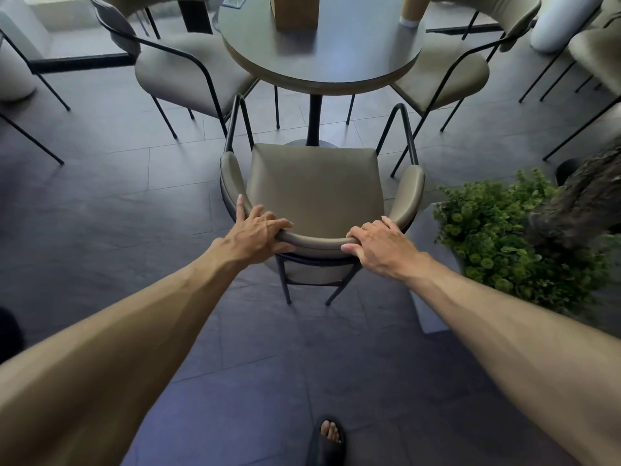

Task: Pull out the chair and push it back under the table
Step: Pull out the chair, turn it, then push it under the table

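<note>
Olive padded black-framed armchair clear of round grey pedestal table, seat front facing it, curved backrest clamped by left hand and right hand; two matching chairs flanking, one leafy green plant rightward.

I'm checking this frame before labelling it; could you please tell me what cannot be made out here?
- Head view: box on the round table, top cut off by the edge.
- Chair front feet, hidden by its seat.
- Left hand and right hand fingertips, curled behind the backrest.
</note>
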